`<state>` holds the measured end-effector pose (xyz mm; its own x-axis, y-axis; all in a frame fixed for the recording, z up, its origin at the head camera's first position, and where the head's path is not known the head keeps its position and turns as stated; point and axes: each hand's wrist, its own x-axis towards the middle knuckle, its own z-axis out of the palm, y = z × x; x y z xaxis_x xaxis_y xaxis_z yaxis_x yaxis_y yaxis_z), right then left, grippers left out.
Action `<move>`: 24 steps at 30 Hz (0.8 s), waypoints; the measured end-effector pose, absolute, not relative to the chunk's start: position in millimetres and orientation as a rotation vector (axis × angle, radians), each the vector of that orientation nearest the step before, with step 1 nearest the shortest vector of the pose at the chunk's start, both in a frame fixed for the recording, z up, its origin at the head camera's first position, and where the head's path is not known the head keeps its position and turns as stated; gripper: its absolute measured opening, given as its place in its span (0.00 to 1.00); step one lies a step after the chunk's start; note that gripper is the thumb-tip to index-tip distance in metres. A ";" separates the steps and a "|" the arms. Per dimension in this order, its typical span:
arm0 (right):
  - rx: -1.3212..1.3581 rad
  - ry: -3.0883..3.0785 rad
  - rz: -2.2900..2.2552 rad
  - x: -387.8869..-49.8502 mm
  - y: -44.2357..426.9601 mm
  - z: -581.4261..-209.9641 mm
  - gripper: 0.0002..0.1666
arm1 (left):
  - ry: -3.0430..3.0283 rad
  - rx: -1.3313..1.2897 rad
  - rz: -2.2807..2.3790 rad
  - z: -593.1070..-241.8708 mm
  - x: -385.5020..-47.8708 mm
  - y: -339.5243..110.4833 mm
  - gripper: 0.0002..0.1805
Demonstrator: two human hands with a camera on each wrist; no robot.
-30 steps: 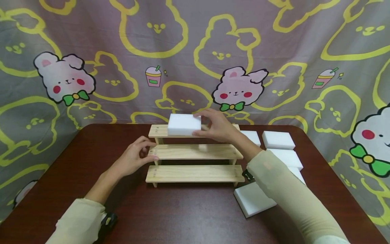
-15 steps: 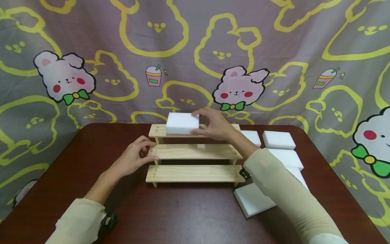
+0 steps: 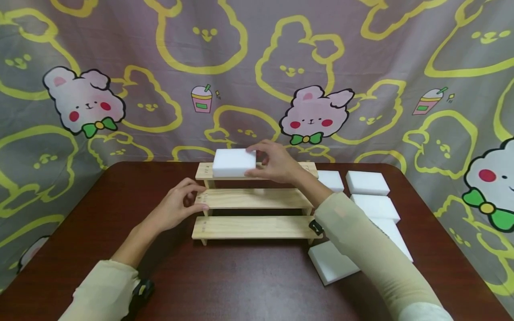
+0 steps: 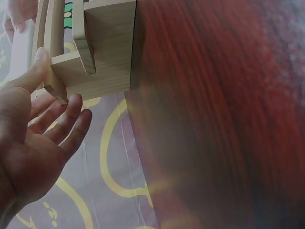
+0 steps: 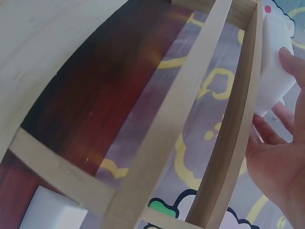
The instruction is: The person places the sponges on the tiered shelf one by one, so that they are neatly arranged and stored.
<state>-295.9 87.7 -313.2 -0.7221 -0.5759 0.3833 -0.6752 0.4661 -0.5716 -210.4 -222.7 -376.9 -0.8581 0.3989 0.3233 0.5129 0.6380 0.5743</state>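
A three-tier wooden rack [image 3: 257,228] stands on the dark table. On its top tier, toward the left end, is a white block [image 3: 234,163], which my right hand [image 3: 277,164] pinches at its right side between thumb and fingers. The right wrist view shows that block [image 5: 274,67] against the top board, with the right hand [image 5: 279,157] around its end. My left hand [image 3: 176,206] grips the left end of the middle tier; in the left wrist view the thumb of the left hand [image 4: 43,129] lies on the board's end [image 4: 56,88].
Several white blocks lie on the table [image 3: 241,285] right of the rack, among them one at the back [image 3: 367,183] and one nearer the front [image 3: 331,263], partly under my right sleeve. A patterned curtain [image 3: 241,67] hangs behind the table.
My right hand has moved a little to the left along the top tier together with the white block. The left hand has stayed at the middle tier's end.
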 end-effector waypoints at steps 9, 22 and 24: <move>1.082 -2.610 1.082 -299.0 82.3 -313.1 0.38 | -2.685 -0.766 -1.014 -377.4 -210.5 -223.2 0.23; 1.073 -2.645 1.025 -298.4 76.2 -312.4 0.38 | -2.707 -0.758 -1.008 -376.7 -210.7 -223.9 0.24; 1.067 -2.661 1.024 -298.4 76.5 -312.1 0.38 | -2.701 -0.763 -1.010 -377.0 -211.1 -223.8 0.24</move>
<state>-298.4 76.5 -312.1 -0.7502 -0.5784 0.3205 -0.6441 0.5292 -0.5524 -211.1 -223.8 -377.0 -0.8575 0.4064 0.3154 0.5137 0.6420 0.5692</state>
